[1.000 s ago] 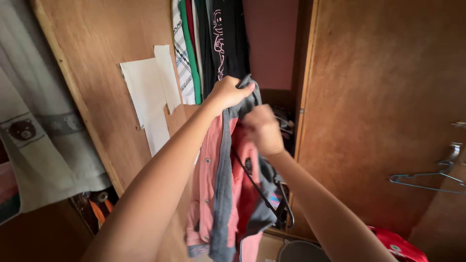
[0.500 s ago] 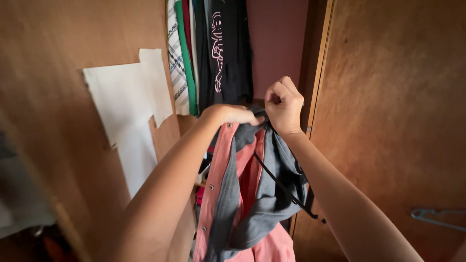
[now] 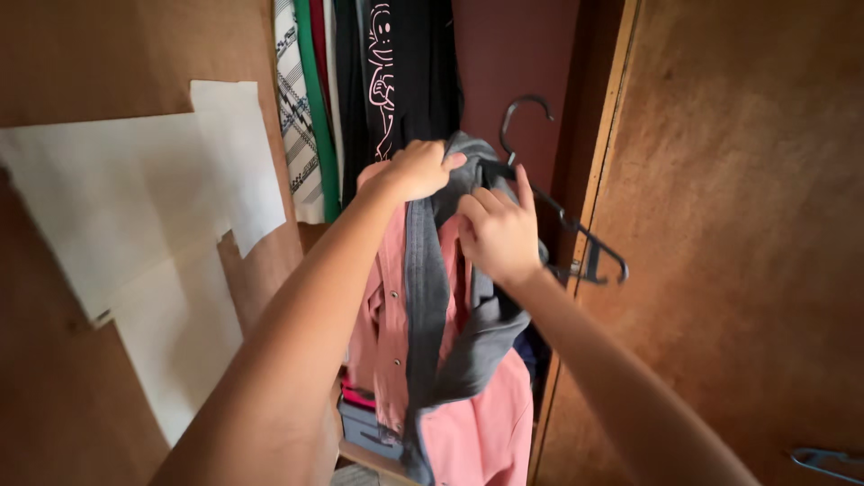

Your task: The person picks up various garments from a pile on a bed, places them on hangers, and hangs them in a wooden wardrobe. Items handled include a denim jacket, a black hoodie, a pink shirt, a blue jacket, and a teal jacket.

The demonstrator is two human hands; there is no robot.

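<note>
Head view: an open wooden wardrobe (image 3: 504, 81) stands ahead, its inside dark and reddish. Hanging in it are several garments pressed close together: a white patterned garment (image 3: 292, 117), a green one (image 3: 317, 108) just beside it, and a black top with a pale pink line drawing (image 3: 400, 81). Low in the wardrobe, behind the held cloth, lie folded things in pink and grey-blue, too hidden to name.

The left hand (image 3: 414, 169) is raised in front of the hanging clothes, its fingers curled shut over the collar of a pink and grey shirt (image 3: 432, 342), gripping the bunched grey cloth at the top. The shirt hangs down from that grip at the wardrobe's mouth, soft and creased, pink with grey bands and small round metal snaps down one edge.

The right hand (image 3: 498, 236) lies against the shirt just below the collar, fingers half spread and lightly bent, pressing on the grey cloth and touching the black plastic hanger (image 3: 576, 234); whether they close round the hanger I cannot tell. The hanger is thin and tilted, its hook up beside the collar, one arm slanting down to the right.

The wardrobe doors (image 3: 747, 225) are rough brown board. Pale torn paper sheets (image 3: 135, 207) are stuck on the left one. A light blue hanger (image 3: 828, 463) shows at the lower right corner.
</note>
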